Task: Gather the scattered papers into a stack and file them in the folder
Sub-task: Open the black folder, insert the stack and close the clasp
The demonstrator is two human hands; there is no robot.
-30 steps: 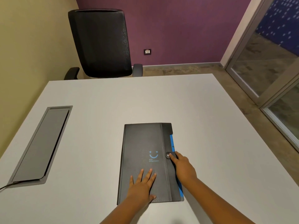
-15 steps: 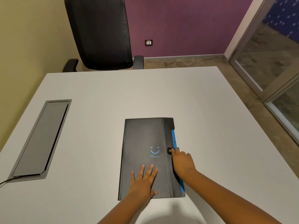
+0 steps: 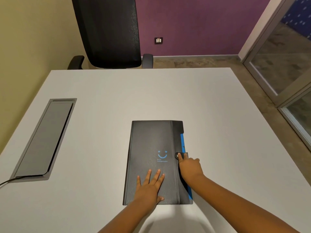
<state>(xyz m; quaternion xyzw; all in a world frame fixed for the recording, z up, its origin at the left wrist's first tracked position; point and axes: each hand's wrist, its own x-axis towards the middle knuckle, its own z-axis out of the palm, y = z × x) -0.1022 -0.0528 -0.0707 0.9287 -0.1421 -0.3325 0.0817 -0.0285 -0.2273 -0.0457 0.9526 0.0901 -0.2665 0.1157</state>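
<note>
Folder (image 3: 151, 145): dark grey, closed, lying flat on the white bench (image 3: 210, 115), long edges running away from the viewer, near the front edge and slightly right of centre. Cover print in blue: a smiling face with two small hearts for eyes; beneath it two lines of small lettering, the first reading "Keep", the second too small to read with certainty. A blue strip (image 3: 182, 143) shows along the right edge under the dark flap. A round dark clasp (image 3: 177, 155) sits on the flap at mid-length. No papers visible outside the folder; contents cannot be seen.

Left hand (image 3: 150, 187): flat on the near half of the cover, palm down, fingers straight and spread, pointing away from the viewer, below the printed face.

Right hand (image 3: 189, 167): at the folder's right edge, two fingers extended with tips on the clasp, remaining fingers loosely curled; whether it presses or pinches the clasp cannot be told.

Bench, left side: a grey recessed cable hatch (image 3: 44, 138), lid closed, with a dark cable (image 3: 8, 181) leading from its near corner towards the left edge.

Beyond the far edge: a black mesh-backed chair (image 3: 107, 31). A wall socket (image 3: 158, 40) on the purple wall. Glass partition (image 3: 286, 64) at right.
</note>
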